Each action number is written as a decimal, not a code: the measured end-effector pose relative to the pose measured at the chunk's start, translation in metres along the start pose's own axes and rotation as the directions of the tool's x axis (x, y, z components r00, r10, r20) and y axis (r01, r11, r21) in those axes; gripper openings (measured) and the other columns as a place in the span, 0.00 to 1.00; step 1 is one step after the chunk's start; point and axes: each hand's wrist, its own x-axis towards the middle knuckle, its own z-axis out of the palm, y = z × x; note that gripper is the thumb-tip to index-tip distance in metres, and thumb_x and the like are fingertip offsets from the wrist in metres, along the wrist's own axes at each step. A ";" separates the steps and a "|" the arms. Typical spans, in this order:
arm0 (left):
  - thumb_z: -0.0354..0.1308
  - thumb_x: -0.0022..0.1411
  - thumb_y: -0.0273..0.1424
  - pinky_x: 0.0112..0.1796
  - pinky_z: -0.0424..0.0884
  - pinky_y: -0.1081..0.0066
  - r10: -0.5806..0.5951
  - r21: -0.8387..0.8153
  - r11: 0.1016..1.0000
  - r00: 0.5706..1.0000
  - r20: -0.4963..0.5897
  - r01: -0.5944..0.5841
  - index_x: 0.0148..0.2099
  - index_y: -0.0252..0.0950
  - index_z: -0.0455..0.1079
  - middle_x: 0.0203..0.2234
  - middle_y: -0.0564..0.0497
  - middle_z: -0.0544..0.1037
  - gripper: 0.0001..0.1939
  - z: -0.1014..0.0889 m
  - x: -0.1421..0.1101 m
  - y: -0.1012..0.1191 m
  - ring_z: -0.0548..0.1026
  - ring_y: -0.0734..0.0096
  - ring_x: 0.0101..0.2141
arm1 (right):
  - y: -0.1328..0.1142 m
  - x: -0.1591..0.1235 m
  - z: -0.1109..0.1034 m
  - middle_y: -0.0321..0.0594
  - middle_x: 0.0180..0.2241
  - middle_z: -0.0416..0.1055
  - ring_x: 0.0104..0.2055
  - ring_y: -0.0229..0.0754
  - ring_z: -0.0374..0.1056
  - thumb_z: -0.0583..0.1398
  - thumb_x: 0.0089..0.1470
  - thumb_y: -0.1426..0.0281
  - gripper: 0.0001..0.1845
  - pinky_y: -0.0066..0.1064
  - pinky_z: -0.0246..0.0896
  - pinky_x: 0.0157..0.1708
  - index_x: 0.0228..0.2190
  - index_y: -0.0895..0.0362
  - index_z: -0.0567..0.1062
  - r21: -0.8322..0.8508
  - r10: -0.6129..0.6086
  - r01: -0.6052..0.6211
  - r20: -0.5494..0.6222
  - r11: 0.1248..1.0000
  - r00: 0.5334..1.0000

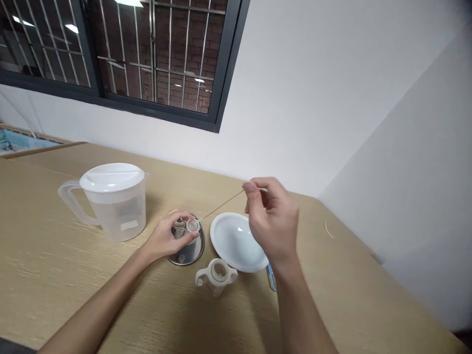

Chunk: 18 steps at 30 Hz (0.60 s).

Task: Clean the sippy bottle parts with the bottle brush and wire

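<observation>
We hold a small, clear, round plastic piece (192, 225) over the shiny round metal tray (184, 257); whether its base touches the tray, we cannot tell. Our left hand (166, 239) pinches the piece between the thumb and fingers. Our right hand (275, 219), raised above the white oval bowl (234, 241), pinches the upper end of a thin, pale line (223, 203) between thumb and forefinger, its other fingers curled. The line runs straight and slanting down to the rim of the piece. On the tray, partly behind our left fingers, we see another clear piece (179, 229). Just beside the bowl, on the near side, stands an off-white plastic holder (219, 271) with two curved arms. A blue item (272, 279) shows beside our right wrist. On the wooden desk (165, 305), we find a translucent plastic jug (120, 216) with a white lid at left and a thin, pale strip (328, 230) at right.
</observation>
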 end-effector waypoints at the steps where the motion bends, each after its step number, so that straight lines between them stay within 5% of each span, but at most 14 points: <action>1: 0.64 0.57 0.38 0.44 0.69 0.68 -0.005 -0.004 1.000 1.000 -0.009 0.005 0.47 0.38 0.71 0.40 0.48 0.77 0.16 0.000 0.000 0.000 0.75 0.66 0.41 | 0.000 0.001 -0.002 0.37 0.30 0.71 0.28 0.36 0.66 0.58 0.62 0.65 0.08 0.29 0.61 0.25 0.32 0.55 0.72 -0.004 0.010 -0.010 -0.011 1.000 1.000; 18: 0.65 0.57 0.37 0.44 0.69 0.68 0.021 -0.020 1.000 0.999 -0.030 -0.022 0.47 0.39 0.71 0.41 0.49 0.78 0.17 -0.001 -0.001 0.005 0.76 0.66 0.41 | 0.000 -0.003 0.006 0.35 0.31 0.69 0.25 0.32 0.64 0.58 0.63 0.66 0.08 0.27 0.59 0.25 0.32 0.55 0.72 0.032 -0.002 0.001 0.034 0.999 0.999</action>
